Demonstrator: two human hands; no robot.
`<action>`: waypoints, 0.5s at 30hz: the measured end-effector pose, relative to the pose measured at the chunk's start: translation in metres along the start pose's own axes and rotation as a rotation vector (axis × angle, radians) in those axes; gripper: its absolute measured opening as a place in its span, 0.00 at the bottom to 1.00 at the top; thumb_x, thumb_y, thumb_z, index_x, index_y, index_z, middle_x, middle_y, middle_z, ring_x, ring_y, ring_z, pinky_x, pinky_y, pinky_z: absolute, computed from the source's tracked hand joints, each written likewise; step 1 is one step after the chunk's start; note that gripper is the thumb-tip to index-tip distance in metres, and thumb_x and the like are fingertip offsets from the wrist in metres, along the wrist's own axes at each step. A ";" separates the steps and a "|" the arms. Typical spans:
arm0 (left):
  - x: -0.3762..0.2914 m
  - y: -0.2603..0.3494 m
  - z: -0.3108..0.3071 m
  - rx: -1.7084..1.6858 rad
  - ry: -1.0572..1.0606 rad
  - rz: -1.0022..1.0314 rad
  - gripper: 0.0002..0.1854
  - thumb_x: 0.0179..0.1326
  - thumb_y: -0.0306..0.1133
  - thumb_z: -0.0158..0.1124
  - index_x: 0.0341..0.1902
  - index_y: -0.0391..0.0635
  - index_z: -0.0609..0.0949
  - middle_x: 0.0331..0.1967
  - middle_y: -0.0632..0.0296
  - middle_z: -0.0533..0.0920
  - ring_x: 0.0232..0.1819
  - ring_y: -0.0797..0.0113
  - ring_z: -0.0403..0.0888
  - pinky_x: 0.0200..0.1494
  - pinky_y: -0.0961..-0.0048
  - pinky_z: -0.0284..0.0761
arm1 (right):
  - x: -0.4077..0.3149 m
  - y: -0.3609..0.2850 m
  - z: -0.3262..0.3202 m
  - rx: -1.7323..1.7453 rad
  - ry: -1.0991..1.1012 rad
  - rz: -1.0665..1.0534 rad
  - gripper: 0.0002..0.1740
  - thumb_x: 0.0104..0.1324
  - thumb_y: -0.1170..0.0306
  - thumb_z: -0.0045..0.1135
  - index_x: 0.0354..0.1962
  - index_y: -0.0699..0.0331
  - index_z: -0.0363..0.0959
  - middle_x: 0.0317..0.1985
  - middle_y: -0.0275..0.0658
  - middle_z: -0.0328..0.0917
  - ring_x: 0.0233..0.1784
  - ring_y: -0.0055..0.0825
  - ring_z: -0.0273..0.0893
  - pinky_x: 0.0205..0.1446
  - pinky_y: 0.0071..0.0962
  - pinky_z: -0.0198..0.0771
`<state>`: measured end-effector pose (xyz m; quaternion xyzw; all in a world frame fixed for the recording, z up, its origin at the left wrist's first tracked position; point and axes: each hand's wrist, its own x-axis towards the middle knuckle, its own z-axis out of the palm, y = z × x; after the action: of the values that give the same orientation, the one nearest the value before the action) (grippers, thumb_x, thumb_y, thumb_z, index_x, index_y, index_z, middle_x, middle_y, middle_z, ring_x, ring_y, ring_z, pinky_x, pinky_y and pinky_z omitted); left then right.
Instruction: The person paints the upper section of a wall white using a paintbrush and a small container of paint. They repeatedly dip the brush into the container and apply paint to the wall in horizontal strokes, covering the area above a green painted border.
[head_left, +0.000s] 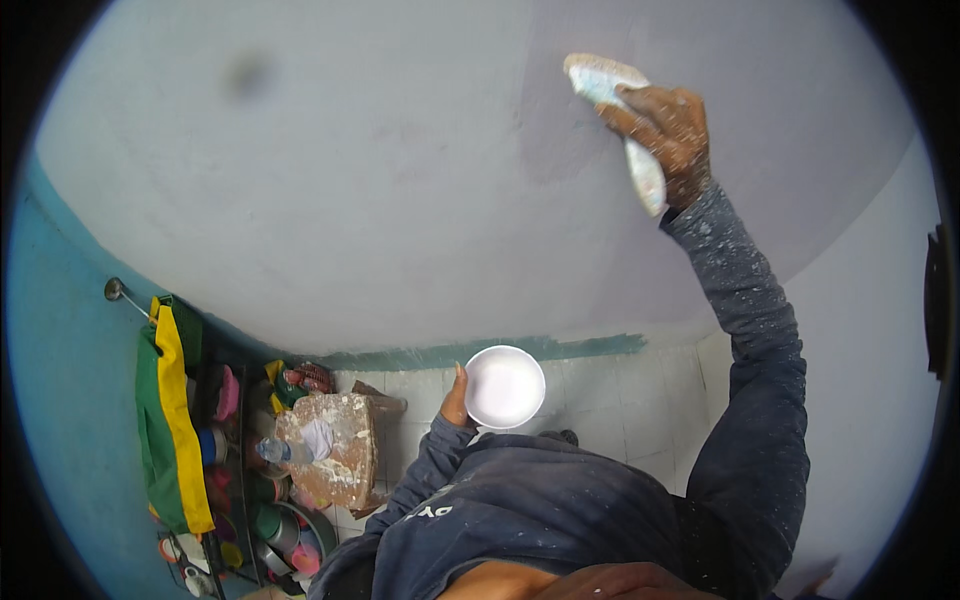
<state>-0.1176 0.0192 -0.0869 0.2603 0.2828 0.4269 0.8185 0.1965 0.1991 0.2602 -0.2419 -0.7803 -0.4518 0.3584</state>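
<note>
My right hand (664, 135) is raised at the upper right, gripping a paint-smeared flat paintbrush (647, 180) by its handle. The pale bristle end (604, 64) points up and left, at or close to the wall (360, 195); whether it touches I cannot tell. Patches of pale purple and whitish grey cover that wall. Low in front of my body, my left hand (456, 401) holds a white bowl (505, 386) by its left side. Pale pinkish-white paint appears to be inside it. White specks dot my dark sleeve.
A paint-spattered wooden stool (337, 472) stands at lower left, bearing a plastic bottle (274, 450) and a whitish crumpled piece (318, 439). Beside it is a black rack (241, 480) of kitchenware, with a green and yellow cloth (176, 420). White tiles (630, 405) cover the floor.
</note>
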 end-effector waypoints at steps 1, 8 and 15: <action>-0.001 0.000 -0.001 0.009 -0.003 0.006 0.48 0.69 0.72 0.28 0.73 0.39 0.62 0.67 0.46 0.71 0.66 0.51 0.73 0.65 0.54 0.75 | -0.006 -0.008 0.002 -0.030 -0.010 -0.081 0.18 0.56 0.62 0.67 0.46 0.45 0.82 0.47 0.31 0.82 0.51 0.29 0.79 0.57 0.40 0.68; -0.003 0.006 -0.003 0.000 -0.005 0.034 0.49 0.68 0.72 0.29 0.73 0.39 0.62 0.66 0.44 0.71 0.65 0.50 0.75 0.64 0.54 0.77 | -0.057 -0.101 0.026 0.216 -0.396 -0.119 0.16 0.57 0.65 0.69 0.44 0.48 0.83 0.47 0.36 0.83 0.50 0.31 0.81 0.57 0.41 0.70; -0.005 0.004 -0.003 0.017 0.040 0.006 0.49 0.68 0.72 0.31 0.73 0.39 0.62 0.66 0.44 0.72 0.65 0.50 0.75 0.63 0.54 0.78 | 0.007 -0.058 0.017 0.257 -0.236 0.189 0.17 0.55 0.69 0.71 0.45 0.52 0.83 0.40 0.37 0.85 0.45 0.34 0.82 0.49 0.37 0.71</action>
<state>-0.1239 0.0173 -0.0851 0.2594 0.3017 0.4320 0.8094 0.1456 0.1862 0.2289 -0.3176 -0.8420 -0.2811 0.3334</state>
